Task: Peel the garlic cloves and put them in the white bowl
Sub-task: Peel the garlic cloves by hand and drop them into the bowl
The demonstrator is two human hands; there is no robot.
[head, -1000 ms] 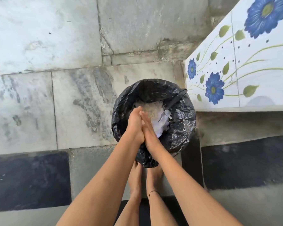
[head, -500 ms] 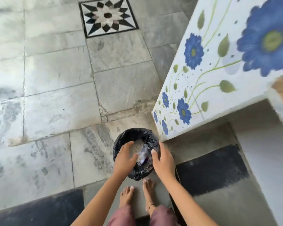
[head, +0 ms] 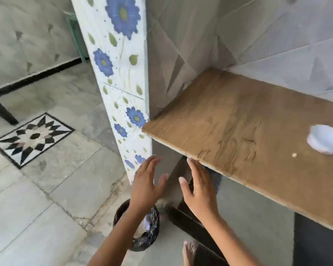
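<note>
The white bowl (head: 325,139) sits blurred at the right edge of the wooden counter (head: 238,120). A small pale bit, perhaps a garlic piece (head: 294,155), lies on the counter just in front of it. My left hand (head: 145,184) and my right hand (head: 198,189) hover side by side in the air below the counter's near corner, fingers spread and straight, holding nothing. Below them on the floor stands a bin lined with a black bag (head: 146,240), partly hidden by my left forearm, with pale scraps inside.
A white tiled partition with blue flowers (head: 121,77) rises left of the counter. Grey tiled walls (head: 257,35) back the counter. The marble floor has a star inlay (head: 32,136). My bare foot (head: 188,252) shows at the bottom edge.
My hands were pressed together over the bin, then parted and lifted away from it. The view swung up and right, bringing the wooden counter and white bowl into sight.
</note>
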